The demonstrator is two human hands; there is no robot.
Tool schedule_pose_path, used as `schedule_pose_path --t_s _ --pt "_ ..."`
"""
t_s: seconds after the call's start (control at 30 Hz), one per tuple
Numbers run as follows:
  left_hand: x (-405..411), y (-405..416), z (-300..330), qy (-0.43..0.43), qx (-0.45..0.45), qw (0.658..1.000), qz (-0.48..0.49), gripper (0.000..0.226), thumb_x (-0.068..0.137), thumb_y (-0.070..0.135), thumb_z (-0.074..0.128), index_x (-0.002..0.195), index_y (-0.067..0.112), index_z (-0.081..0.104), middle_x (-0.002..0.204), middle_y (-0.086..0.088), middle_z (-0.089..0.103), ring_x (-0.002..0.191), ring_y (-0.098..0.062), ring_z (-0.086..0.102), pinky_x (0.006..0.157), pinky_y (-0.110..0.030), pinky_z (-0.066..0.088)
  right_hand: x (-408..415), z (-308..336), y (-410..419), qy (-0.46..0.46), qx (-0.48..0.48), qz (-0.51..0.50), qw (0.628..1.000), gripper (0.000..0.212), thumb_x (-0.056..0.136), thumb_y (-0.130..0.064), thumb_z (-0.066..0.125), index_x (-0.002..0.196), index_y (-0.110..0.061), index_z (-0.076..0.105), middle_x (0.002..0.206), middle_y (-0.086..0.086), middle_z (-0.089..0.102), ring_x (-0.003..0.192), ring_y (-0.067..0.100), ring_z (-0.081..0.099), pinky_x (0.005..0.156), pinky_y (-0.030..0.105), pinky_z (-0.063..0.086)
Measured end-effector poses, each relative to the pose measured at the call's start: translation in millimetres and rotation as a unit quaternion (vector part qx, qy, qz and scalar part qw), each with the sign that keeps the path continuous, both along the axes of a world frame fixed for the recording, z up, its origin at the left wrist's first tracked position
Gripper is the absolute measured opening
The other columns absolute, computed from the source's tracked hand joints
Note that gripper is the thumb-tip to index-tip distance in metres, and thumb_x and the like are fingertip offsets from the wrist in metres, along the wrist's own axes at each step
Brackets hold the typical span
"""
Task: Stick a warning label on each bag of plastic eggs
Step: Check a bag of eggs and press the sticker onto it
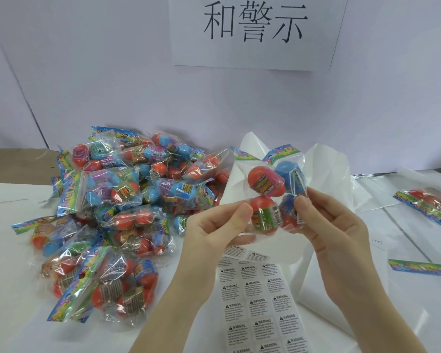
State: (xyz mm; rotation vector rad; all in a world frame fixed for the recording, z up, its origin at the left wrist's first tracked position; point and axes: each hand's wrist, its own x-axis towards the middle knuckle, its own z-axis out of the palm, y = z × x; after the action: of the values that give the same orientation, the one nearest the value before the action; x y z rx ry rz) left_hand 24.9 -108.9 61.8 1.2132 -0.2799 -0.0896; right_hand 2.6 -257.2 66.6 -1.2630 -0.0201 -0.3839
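I hold one clear bag of plastic eggs (273, 189) up above the table, its colourful header at the top. My left hand (214, 225) pinches the bag's lower left edge between thumb and fingers. My right hand (329, 220) pinches the lower right side, thumb on the front. Red, pink, green and blue eggs show through the film. Below my hands lies a sheet of white warning labels (262, 304), printed in rows. A big pile of bagged eggs (117, 207) covers the table's left half.
A white plastic bag (323, 225) stands crumpled behind and under my hands. At the right lie one more egg bag (428, 202) and a loose colourful header strip (420, 267). A paper sign with large characters (255, 29) hangs on the back wall.
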Motion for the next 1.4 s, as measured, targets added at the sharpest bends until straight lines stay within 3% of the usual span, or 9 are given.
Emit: schedule_pose_path --t_s 0.27,0.37,0.47,0.63,0.8,0.97,1.13,1.27,1.4 --pt "-0.5 -0.7 1.2 0.034 -0.062 0.997 -0.023 0.030 0.061 0.030 0.065 0.083 0.013 0.078 0.081 -0.010 0.074 0.066 -0.018 0.069 0.057 -0.016 0.052 1.4 -0.2 -1.6 0.000 0.023 0.020 1.000 0.041 0.050 -0.042 0.081 0.083 -0.018 0.077 0.076 0.001 0.073 0.060 0.008 0.064 0.057 0.017 0.050" --pt "0.7 -0.2 -0.7 0.033 -0.064 0.997 -0.017 0.033 0.056 0.037 0.071 0.080 0.015 0.078 0.081 -0.012 0.074 0.067 -0.019 0.070 0.056 -0.016 0.053 1.7 -1.0 -2.6 -0.003 0.027 0.018 0.999 0.053 0.043 -0.051 0.085 0.084 -0.018 0.077 0.077 0.001 0.073 0.062 0.008 0.065 0.057 0.017 0.051" --pt "0.2 0.7 -0.9 0.017 -0.074 0.996 -0.043 0.044 0.052 0.043 0.086 0.084 0.013 0.078 0.087 -0.010 0.075 0.072 -0.019 0.071 0.059 -0.016 0.053 2.5 -1.8 -3.1 -0.002 0.033 0.017 0.999 0.039 0.051 -0.041 0.079 0.082 -0.018 0.077 0.075 0.000 0.073 0.060 0.007 0.064 0.056 0.017 0.050" --pt "2.1 0.9 -0.5 0.045 -0.072 0.996 -0.039 0.015 0.064 0.017 0.079 0.077 0.012 0.078 0.081 -0.008 0.075 0.071 -0.019 0.072 0.062 -0.015 0.054 3.7 -1.6 -3.4 0.012 0.039 -0.008 0.999 0.050 0.055 -0.034 0.072 0.096 -0.005 0.068 0.074 0.000 0.072 0.060 0.008 0.064 0.056 0.017 0.050" --pt "1.5 -0.2 1.5 0.031 -0.065 0.997 -0.015 0.025 0.054 0.030 0.069 0.070 0.014 0.078 0.076 -0.006 0.075 0.067 -0.018 0.072 0.059 -0.014 0.053 4.2 -3.3 -4.8 0.008 0.046 -0.016 0.999 0.050 0.053 -0.035 0.074 0.094 -0.007 0.068 0.073 -0.001 0.072 0.060 0.008 0.064 0.057 0.017 0.051" --pt "-0.3 -5.3 -5.6 -0.063 0.016 0.993 0.094 0.011 0.068 0.027 0.071 0.067 0.017 0.077 0.065 -0.002 0.072 0.059 -0.015 0.070 0.058 -0.017 0.053 4.5 -4.1 -3.9 0.004 0.038 -0.007 0.999 0.053 0.047 -0.043 0.084 0.088 -0.011 0.074 0.078 0.003 0.073 0.064 0.011 0.066 0.058 0.019 0.052" --pt "0.2 -12.4 -19.6 -0.293 0.216 0.884 0.294 0.018 0.084 0.021 0.059 0.082 0.009 0.072 0.072 0.014 0.065 0.062 -0.005 0.063 0.057 -0.005 0.046 5.3 -4.8 -1.6 0.004 0.024 -0.044 0.999 0.051 0.052 -0.033 0.073 0.095 -0.008 0.068 0.078 0.001 0.074 0.064 0.009 0.066 0.058 0.019 0.053" --pt "2.7 -11.1 -22.0 -0.345 0.239 0.845 0.332 0.024 0.085 0.019 0.055 0.083 0.002 0.071 0.078 0.005 0.065 0.064 -0.008 0.060 0.058 -0.002 0.044 5.0 -5.2 0.1 -0.001 -0.001 -0.064 0.998 0.051 0.052 -0.035 0.074 0.096 -0.009 0.067 0.078 0.001 0.074 0.063 0.010 0.067 0.057 0.020 0.053" --pt "5.1 -9.6 -25.0 -0.374 0.274 0.813 0.352 0.024 0.085 0.020 0.055 0.074 0.004 0.070 0.066 0.002 0.066 0.052 -0.008 0.055 0.048 -0.019 0.047 4.5 -5.6 1.1 -0.012 -0.024 -0.065 0.998 0.046 0.054 -0.036 0.073 0.094 -0.014 0.069 0.077 -0.001 0.074 0.060 0.011 0.067 0.058 0.021 0.054"
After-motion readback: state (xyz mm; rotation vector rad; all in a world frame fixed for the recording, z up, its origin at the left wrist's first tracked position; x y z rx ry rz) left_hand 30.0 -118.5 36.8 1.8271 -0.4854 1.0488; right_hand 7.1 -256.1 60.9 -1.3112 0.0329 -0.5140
